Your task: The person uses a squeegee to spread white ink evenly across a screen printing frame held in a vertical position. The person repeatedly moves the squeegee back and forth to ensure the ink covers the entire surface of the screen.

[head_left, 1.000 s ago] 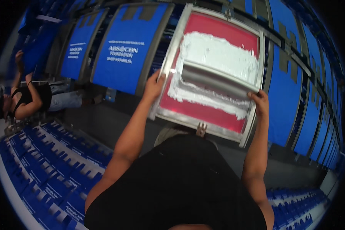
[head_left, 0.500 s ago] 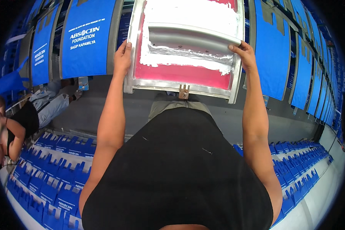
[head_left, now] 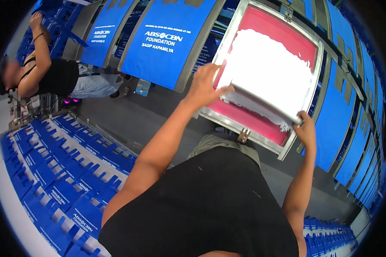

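Note:
A metal-framed pink screen (head_left: 261, 21) lies tilted toward the upper right, thickly spread with white paste (head_left: 270, 60). A long metal squeegee (head_left: 263, 100) crosses its lower part, paste along the edge. My left hand (head_left: 203, 85) has its fingers apart by the frame's left rail, the thumb reaching to the squeegee's left end; whether it touches is unclear. At the squeegee's other end, my right hand (head_left: 304, 126) is closed on it. A small metal bracket (head_left: 243, 135) sits on the frame's near rail.
Rows of blue printed fabric panels on boards (head_left: 158, 47) flank the screen on both sides. A co-worker (head_left: 55, 77) in a black top and jeans stands at left, arms raised. Blue cut pieces (head_left: 60, 180) lie in rows on light surfaces behind me, left and right, above a grey floor (head_left: 111, 120).
My left hand has left its grip on the frame's left rail, spreading its fingers toward the squeegee's end. The view has swung, and the co-worker's arms are higher than half a second ago.

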